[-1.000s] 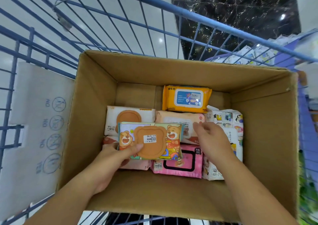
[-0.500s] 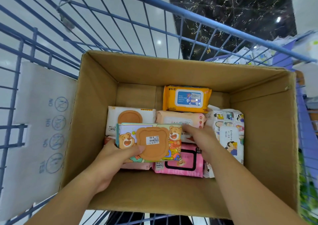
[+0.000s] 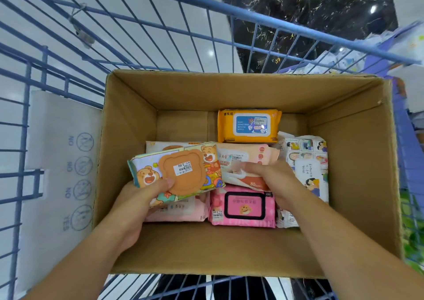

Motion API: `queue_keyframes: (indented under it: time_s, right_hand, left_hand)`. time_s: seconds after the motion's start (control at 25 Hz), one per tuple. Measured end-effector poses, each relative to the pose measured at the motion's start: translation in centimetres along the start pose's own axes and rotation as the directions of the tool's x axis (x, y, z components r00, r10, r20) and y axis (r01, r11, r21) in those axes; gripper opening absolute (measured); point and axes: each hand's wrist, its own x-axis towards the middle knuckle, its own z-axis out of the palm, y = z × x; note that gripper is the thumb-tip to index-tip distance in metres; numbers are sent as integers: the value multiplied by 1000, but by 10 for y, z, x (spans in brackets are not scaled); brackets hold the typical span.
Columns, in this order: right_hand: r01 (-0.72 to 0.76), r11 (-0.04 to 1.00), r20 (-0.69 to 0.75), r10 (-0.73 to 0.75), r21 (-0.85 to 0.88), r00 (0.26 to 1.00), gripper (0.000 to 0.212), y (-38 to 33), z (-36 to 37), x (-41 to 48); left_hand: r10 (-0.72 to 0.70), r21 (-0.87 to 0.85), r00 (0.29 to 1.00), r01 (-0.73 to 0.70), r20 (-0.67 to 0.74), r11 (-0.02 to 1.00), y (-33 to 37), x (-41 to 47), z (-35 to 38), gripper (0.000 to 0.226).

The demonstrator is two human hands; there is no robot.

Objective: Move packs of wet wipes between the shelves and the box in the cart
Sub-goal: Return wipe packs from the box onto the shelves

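Two packs are in my grip: my left hand (image 3: 137,198) pinches the bear pack (image 3: 181,173) by its near edge, over the near left of the box (image 3: 348,162); my right hand (image 3: 273,180) curls round the peach pack (image 3: 241,159) mid-box. Both seem soft, light and slick, so I would grip across the body.

Blue wire cart (image 3: 263,24) with open cardboard box (image 3: 229,93), wet-wipe packs on its floor, orange pack (image 3: 249,126) mid-frame.

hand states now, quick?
Left hand: holding the bear-print pack.
Right hand: fingers gripping the peach pack.
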Motion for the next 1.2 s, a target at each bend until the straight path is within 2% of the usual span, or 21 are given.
queue_keyframes:
  time_s: [0.12,0.24,0.4,0.56,0.72,0.84,1.0,1.12,1.2]
  right_hand:
    - [26,996,-20,-24,87,1000,48,1,-4,-13]
    - [64,983,-16,-62,170,998,44,-12,-19,-47]
    - [166,948,-23,-167,272,986,59,-45,-57,-128]
    - [264,889,-59,-261,375,964,63,-72,-92,-223]
    - [339,816,-180,-287,469,941,51,-76,-129,-306]
    - [422,755,-296,-309,502,904,56,-64,-163,-365]
    - [518,683,-420,-326,514,847,63,-40,-213,-415]
    - [588,611,-500,-335,530,799,66,-22,-252,-443]
    - [622,568,-548,-325,538,771,70,2,-281,-461]
  left_hand:
    - [34,-23,999,-34,-17,999,11,-11,-5,44]
    - [94,-74,995,-97,-41,993,32,-38,-5,40]
    - [259,-31,965,-257,53,966,83,-104,7,50]
    - [372,41,921,-379,119,925,121,-171,12,57]
    - [413,-2,877,-426,246,905,147,-221,33,60]
    - [418,36,833,-461,363,887,167,-259,60,73]
    - [475,68,722,-581,503,811,185,-312,112,66]
    - [493,73,658,-638,569,767,182,-348,158,85]
    - [482,84,623,-660,616,746,172,-369,193,88]
